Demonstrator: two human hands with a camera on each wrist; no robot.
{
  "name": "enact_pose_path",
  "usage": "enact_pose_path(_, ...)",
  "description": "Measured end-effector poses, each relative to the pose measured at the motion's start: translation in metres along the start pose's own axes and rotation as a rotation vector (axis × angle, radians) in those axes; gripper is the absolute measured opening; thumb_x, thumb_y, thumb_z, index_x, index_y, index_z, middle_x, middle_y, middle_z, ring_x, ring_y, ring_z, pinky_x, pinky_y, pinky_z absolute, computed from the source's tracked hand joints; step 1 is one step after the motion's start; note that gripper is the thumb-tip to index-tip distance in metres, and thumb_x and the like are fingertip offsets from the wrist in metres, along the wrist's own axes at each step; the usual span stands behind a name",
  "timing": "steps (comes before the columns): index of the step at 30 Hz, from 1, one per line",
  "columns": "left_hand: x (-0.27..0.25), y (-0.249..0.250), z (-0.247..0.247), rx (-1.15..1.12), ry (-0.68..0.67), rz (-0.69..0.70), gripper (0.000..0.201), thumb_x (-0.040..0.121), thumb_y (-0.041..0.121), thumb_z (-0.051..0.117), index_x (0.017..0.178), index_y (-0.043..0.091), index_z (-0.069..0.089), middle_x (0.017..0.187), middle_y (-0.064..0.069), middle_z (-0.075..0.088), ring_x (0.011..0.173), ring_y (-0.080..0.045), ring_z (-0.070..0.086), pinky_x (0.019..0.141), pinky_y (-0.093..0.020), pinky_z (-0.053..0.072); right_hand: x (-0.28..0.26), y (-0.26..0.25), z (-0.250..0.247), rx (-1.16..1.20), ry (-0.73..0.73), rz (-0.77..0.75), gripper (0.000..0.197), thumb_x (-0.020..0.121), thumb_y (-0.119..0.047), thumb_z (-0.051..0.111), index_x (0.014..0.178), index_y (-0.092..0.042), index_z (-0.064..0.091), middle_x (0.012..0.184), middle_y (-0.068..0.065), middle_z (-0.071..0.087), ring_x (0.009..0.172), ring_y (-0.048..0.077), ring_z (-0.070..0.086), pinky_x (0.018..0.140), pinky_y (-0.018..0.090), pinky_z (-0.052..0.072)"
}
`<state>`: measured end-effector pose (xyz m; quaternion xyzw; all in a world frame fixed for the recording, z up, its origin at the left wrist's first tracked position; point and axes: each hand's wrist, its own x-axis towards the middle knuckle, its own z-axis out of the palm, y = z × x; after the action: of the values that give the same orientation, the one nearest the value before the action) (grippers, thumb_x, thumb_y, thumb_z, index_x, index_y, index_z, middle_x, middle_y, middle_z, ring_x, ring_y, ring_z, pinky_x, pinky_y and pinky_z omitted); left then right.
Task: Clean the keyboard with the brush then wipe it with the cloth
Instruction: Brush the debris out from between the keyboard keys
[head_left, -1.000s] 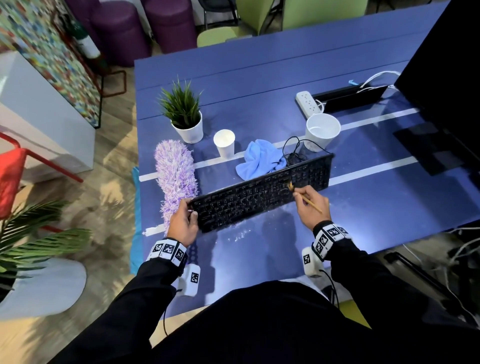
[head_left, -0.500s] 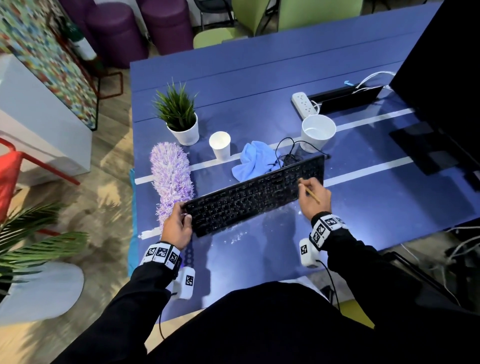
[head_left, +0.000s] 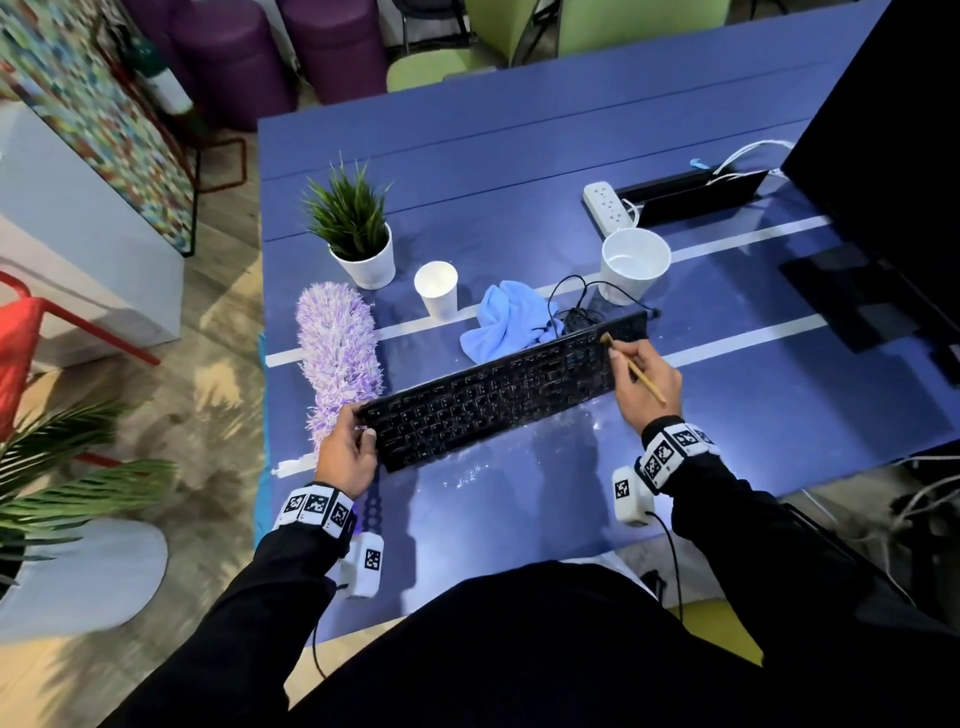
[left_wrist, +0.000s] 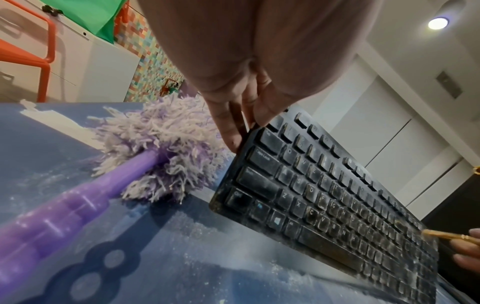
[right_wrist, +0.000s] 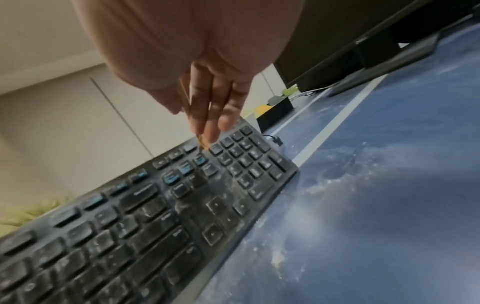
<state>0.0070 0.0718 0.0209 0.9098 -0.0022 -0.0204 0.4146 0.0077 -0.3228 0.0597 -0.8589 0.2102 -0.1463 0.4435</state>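
Brushing step underway, cloth wipe not yet begun. Keyboard (head_left: 506, 387) sits on the blue bench (head_left: 519, 171), tipped up w/ its far edge raised; left hand (head_left: 347, 452) grips the left end, fingers behind and thumb in front, propping it. Right hand (head_left: 644, 382) pinches the thin wooden brush (head_left: 636, 370) pencil-style, bristle tip at the top rows just left of the numpad. To do it well, I'd judge: keep the tilt so dust falls toward the near edge, use short light strokes row by row down the slope, work bristles into gaps btw keys, keep the left grip firm so the board doesn't skid. Blue cloth (head_left: 506, 322) lies crumpled just behind the keyboard, touching the cable, handy for next step. Hard to see: bristles mostly hidden by fingertips in the right wrist view, which is motion-blurred; the keyboard's back and the left fingers behind it aren't visible; how much dust remains btw keys is unclear, though keys look powdery and white specks dot the bench nearby.
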Motion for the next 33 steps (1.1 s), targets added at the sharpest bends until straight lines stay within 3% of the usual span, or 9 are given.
enact_pose_path(2, 0.002, -0.003, -0.001, 0.006, 0.003, -0.013, 0.03, 0.095, 0.003, 0.048, 0.124, 0.012, 0.046, 0.1, -0.014, 0.07, 0.086, -0.033, 0.067, 0.081, -0.038, 0.051, 0.0, 0.008, 0.002, -0.037, -0.061, 0.029, 0.006, 0.092, -0.023, 0.061, 0.09, -0.022, 0.067, 0.08, -0.006, 0.069, 0.069, -0.005, 0.062, 0.074, 0.014, 0.05)
enact_pose_path(4, 0.004, -0.003, 0.0, -0.016, 0.0, -0.024, 0.03, 0.094, 0.009, 0.047, 0.124, 0.017, 0.046, 0.101, -0.011, 0.07, 0.088, -0.033, 0.068, 0.082, -0.039, 0.051, -0.005, 0.029, 0.009, -0.121, -0.173, 0.076, 0.011, 0.09, -0.027, 0.061, 0.08, -0.031, 0.062, 0.079, -0.007, 0.071, 0.08, 0.014, 0.068, 0.086, 0.027, 0.05)
enact_pose_path(7, 0.003, 0.0, 0.001, -0.024, 0.01, -0.017, 0.032, 0.093, 0.011, 0.047, 0.125, 0.015, 0.047, 0.1, -0.009, 0.069, 0.088, -0.03, 0.066, 0.081, -0.033, 0.048, -0.009, 0.042, 0.01, -0.135, -0.142, 0.088, 0.007, 0.087, -0.032, 0.059, 0.08, -0.031, 0.061, 0.076, -0.013, 0.07, 0.086, 0.025, 0.067, 0.087, 0.038, 0.054)
enact_pose_path(11, 0.002, -0.001, 0.002, -0.019, 0.004, -0.007, 0.034, 0.093, 0.012, 0.046, 0.126, 0.012, 0.045, 0.105, -0.012, 0.069, 0.091, -0.031, 0.065, 0.084, -0.034, 0.047, -0.005, 0.039, 0.007, -0.122, -0.138, 0.109, 0.008, 0.088, -0.023, 0.061, 0.081, -0.024, 0.064, 0.076, -0.005, 0.069, 0.089, 0.021, 0.066, 0.083, 0.022, 0.046)
enact_pose_path(13, 0.002, -0.001, 0.002, -0.019, 0.007, -0.024, 0.033, 0.092, 0.013, 0.046, 0.126, 0.01, 0.045, 0.105, -0.013, 0.069, 0.09, -0.032, 0.066, 0.083, -0.034, 0.047, -0.003, 0.043, 0.007, -0.165, -0.171, 0.126, 0.009, 0.088, -0.022, 0.06, 0.08, -0.022, 0.064, 0.08, 0.001, 0.072, 0.098, 0.027, 0.063, 0.084, 0.023, 0.043)
enact_pose_path(17, 0.002, 0.0, 0.002, 0.015, 0.014, -0.035, 0.032, 0.095, 0.002, 0.048, 0.125, 0.011, 0.046, 0.102, -0.014, 0.07, 0.088, -0.032, 0.066, 0.081, -0.035, 0.047, -0.002, 0.04, 0.003, -0.083, -0.033, 0.108, 0.009, 0.091, -0.025, 0.058, 0.09, -0.019, 0.065, 0.082, 0.001, 0.073, 0.082, 0.024, 0.065, 0.079, 0.027, 0.049)
enact_pose_path(24, 0.003, -0.002, 0.004, -0.005, 0.007, -0.04, 0.033, 0.094, -0.001, 0.047, 0.126, 0.009, 0.045, 0.105, -0.016, 0.069, 0.093, -0.032, 0.065, 0.084, -0.033, 0.046, -0.023, 0.027, 0.016, -0.055, -0.298, -0.011, 0.012, 0.089, -0.017, 0.064, 0.079, -0.025, 0.063, 0.079, -0.008, 0.071, 0.072, 0.009, 0.065, 0.067, 0.008, 0.048)
enact_pose_path(29, 0.003, -0.004, 0.003, -0.005, 0.009, -0.029, 0.029, 0.094, 0.008, 0.047, 0.123, 0.011, 0.045, 0.1, -0.015, 0.069, 0.088, -0.035, 0.065, 0.082, -0.039, 0.048, -0.02, 0.033, 0.022, -0.107, -0.168, 0.063, 0.007, 0.089, -0.02, 0.061, 0.083, -0.019, 0.066, 0.075, 0.002, 0.071, 0.08, 0.025, 0.067, 0.074, 0.029, 0.052)
enact_pose_path(33, 0.003, -0.004, 0.004, 0.008, 0.012, -0.042, 0.03, 0.095, 0.002, 0.048, 0.124, 0.008, 0.045, 0.099, -0.014, 0.069, 0.088, -0.034, 0.066, 0.082, -0.038, 0.048, -0.018, 0.022, 0.016, -0.07, -0.149, 0.023, 0.008, 0.09, -0.017, 0.06, 0.085, -0.017, 0.067, 0.079, -0.001, 0.071, 0.08, 0.018, 0.066, 0.069, 0.014, 0.044)
